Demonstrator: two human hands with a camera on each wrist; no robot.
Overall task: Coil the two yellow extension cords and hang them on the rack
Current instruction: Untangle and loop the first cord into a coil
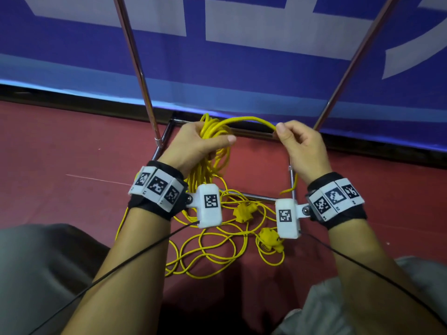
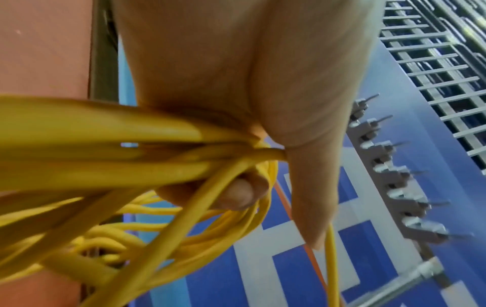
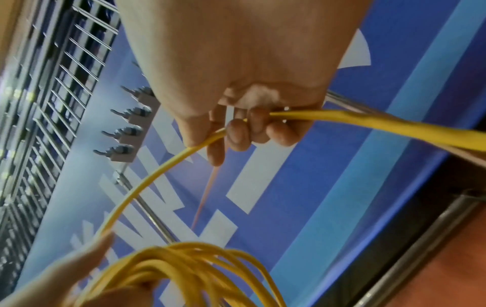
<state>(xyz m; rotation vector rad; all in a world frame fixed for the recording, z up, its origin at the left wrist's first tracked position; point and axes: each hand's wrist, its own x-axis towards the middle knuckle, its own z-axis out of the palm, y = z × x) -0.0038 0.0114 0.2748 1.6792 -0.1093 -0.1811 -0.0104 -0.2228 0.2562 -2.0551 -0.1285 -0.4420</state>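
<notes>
My left hand grips a bundle of yellow cord loops, which hang down past the wrist; the left wrist view shows the fingers curled round the coil. From it a single strand arches right to my right hand, which pinches it; in the right wrist view the cord runs through those curled fingers. More yellow cord lies tangled on the red floor with two yellow plugs. The rack's hook bar shows high up in both wrist views.
The rack's chrome uprights rise from a rectangular base frame on the red floor. A blue and white banner hangs behind. My knees in grey cloth flank the tangle.
</notes>
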